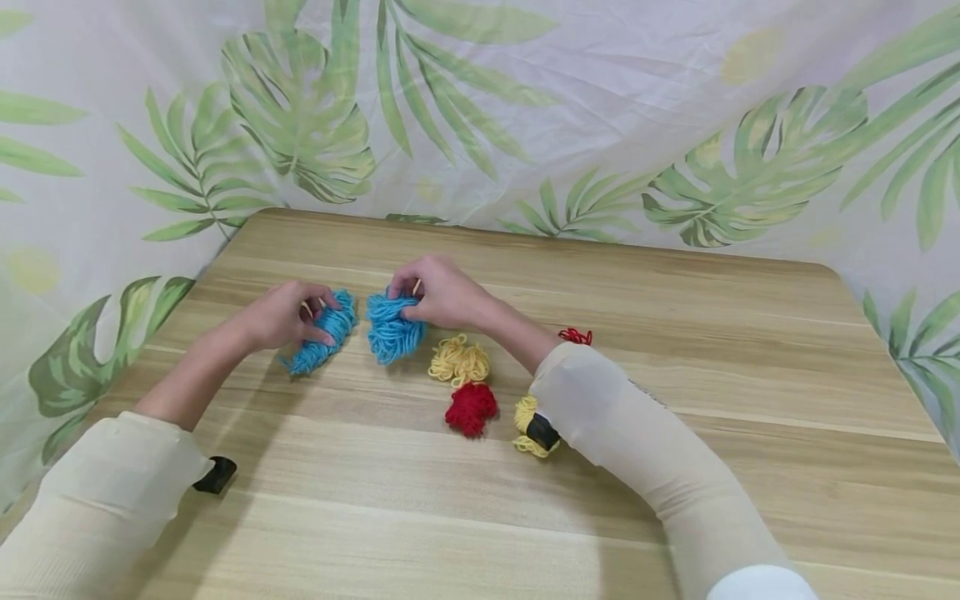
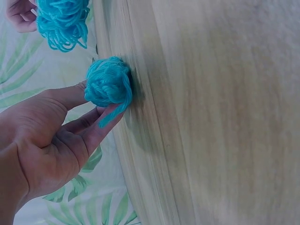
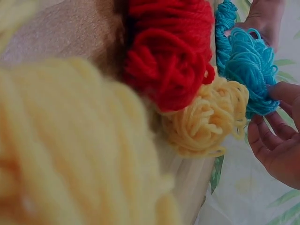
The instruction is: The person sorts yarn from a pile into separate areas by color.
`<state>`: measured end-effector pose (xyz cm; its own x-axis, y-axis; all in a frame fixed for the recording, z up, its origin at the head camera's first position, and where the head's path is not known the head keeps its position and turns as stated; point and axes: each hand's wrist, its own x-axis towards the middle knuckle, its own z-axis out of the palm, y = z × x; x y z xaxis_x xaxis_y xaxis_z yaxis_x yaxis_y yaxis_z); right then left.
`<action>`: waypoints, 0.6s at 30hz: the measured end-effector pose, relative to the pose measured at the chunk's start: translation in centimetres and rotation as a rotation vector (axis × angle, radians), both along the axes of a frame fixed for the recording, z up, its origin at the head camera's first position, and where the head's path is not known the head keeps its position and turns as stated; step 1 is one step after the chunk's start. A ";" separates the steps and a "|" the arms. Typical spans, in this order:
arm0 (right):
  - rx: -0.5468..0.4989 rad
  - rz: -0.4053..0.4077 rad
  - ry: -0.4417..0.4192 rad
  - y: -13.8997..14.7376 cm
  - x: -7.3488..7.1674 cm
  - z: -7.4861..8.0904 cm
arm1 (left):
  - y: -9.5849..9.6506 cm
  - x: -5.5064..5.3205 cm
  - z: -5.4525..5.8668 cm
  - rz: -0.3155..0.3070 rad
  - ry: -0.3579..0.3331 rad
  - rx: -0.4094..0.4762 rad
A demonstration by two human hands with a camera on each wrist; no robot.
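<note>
1. Head view: pale wood-grain table (image 1: 337,517).
2. On its left half, the right hand (image 1: 444,292) pinches a plump sky-blue yarn bundle (image 1: 392,337), the left hand (image 1: 279,318) a slimmer blue bundle (image 1: 335,327): apparently gathered, not yet released.
3. Mid-table, ungripped, seemingly remaining: a soft-yellow yarn bundle (image 1: 459,361), another yellow bundle (image 1: 524,410), a crimson yarn bundle (image 1: 471,408).

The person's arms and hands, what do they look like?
The left sleeve and right sleeve are cream, with bunched cuffs. A black piece shows beside the left, another black piece beside the right. The left hand and right hand are bare: no gloves.
</note>
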<state>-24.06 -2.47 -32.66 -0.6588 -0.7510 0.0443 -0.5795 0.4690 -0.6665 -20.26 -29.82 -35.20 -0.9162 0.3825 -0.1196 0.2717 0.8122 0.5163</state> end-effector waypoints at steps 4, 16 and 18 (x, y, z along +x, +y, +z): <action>-0.002 0.011 0.004 -0.5 0.0 0.0 | -0.1 -0.1 -0.1 -0.007 0.004 -0.001; 0.012 0.024 -0.015 -2.0 0.0 -0.1 | -0.1 -0.1 -0.1 -0.005 -0.001 0.019; 0.018 0.027 -0.013 -2.2 -0.1 -0.2 | -0.1 -0.1 -0.1 -0.004 0.001 0.017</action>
